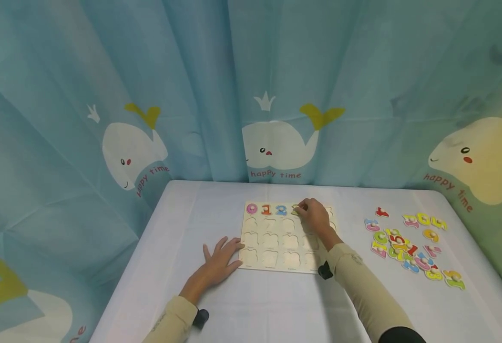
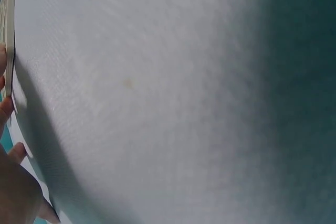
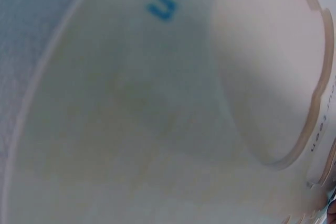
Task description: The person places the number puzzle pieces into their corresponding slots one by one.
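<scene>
On white tabletop (image 1: 182,224): one numeral board (image 1: 280,257); pieces 0 (image 1: 251,208), 1 (image 1: 266,209), 2 (image 1: 281,210) seated. Right hand (image 1: 315,215) pinches one yellow-green 3 (image 1: 294,207) at top row; left hand (image 1: 220,259), fingers spread, touches board's left edge. Loose numerals (image 1: 398,240) right, overlapping, count unclear. Whale-print curtain (image 1: 199,71) behind.

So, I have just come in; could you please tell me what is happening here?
A person is working on a number puzzle board. The right hand pinches a yellow-green piece at the top row's fourth place, after the 0, 1 and 2. The left hand touches the board's left edge, fingers spread. More number pieces lie loose on the table, at right.
</scene>
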Tool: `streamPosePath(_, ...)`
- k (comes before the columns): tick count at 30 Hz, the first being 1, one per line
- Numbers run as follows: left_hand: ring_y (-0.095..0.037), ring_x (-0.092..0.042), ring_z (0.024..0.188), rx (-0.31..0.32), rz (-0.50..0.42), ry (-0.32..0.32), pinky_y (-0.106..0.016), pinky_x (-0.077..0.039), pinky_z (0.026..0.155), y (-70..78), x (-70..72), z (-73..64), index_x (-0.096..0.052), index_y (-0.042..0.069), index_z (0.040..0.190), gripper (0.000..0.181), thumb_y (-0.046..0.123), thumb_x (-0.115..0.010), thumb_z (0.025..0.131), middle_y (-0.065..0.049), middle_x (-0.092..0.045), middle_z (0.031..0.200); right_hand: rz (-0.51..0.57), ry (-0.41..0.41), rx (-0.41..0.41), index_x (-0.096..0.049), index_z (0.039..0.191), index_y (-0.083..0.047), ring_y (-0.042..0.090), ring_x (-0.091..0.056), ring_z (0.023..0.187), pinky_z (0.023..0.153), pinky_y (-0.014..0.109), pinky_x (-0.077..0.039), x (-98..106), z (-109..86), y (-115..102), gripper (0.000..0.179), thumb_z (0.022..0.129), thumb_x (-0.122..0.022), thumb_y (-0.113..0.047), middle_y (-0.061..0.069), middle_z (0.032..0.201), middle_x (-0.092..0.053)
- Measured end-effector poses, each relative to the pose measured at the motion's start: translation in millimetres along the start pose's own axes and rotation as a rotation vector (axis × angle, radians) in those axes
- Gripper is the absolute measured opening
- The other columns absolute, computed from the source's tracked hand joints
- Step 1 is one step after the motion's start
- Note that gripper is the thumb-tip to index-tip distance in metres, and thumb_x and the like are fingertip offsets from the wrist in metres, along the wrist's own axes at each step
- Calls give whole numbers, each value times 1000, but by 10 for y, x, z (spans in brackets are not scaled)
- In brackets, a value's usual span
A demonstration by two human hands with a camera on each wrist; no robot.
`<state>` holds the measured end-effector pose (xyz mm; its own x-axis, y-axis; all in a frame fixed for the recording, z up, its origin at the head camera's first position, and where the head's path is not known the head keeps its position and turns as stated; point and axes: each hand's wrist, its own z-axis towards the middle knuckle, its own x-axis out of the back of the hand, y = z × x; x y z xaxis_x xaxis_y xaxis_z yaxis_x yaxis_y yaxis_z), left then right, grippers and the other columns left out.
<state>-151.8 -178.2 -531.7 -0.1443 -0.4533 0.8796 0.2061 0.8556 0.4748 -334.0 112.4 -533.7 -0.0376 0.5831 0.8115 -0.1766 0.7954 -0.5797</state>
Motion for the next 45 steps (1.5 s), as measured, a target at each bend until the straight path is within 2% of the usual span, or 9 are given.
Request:
streamPosePath(14, -36, -19, 137, -10, -7, 1, -75, 7, 94, 6, 60, 9, -50, 17, 133, 43, 30, -59, 93, -4, -39, 145, 33, 23, 4, -67, 94, -2, 21, -55, 74, 66, 39, -46, -32, 5, -16, 23, 88, -68, -24, 7, 84, -59)
streamPosePath(25, -35, -20, 137, -12, 5, 2, -75, 6, 94, 6, 26, 17, -50, 18, 132, 42, 31, -57, 93, -4, -39, 145, -17, -2, 3, -67, 97, -6, 18, -52, 63, 56, 36, -44, -33, -50, -11, 26, 89, -66, -30, 4, 77, -63)
streamPosePath(33, -36, -20, 137, -23, 13, -3, -75, 5, 94, -8, -2, 35, -49, 18, 133, 43, 32, -57, 93, -3, -38, 145, -68, -25, 1, -66, 101, -7, 18, -53, 64, 57, 36, -45, 3, -61, 0, 24, 90, -64, -29, 4, 79, -62)
streamPosePath(39, -36, -20, 136, -21, 12, 5, -76, 5, 93, -12, -13, 28, -50, 18, 132, 43, 31, -58, 93, -3, -39, 144, -58, -33, 9, -65, 102, -7, 18, -53, 64, 56, 36, -44, 3, -71, 2, 24, 91, -63, -28, 5, 78, -62)
streamPosePath(45, -35, -19, 137, -15, 7, 12, -75, 6, 93, -26, -31, 12, -50, 18, 132, 42, 32, -57, 93, -3, -39, 145, -36, -6, 26, -64, 102, -6, 18, -52, 62, 55, 36, -43, -39, -81, 8, 25, 91, -64, -28, 5, 76, -62)
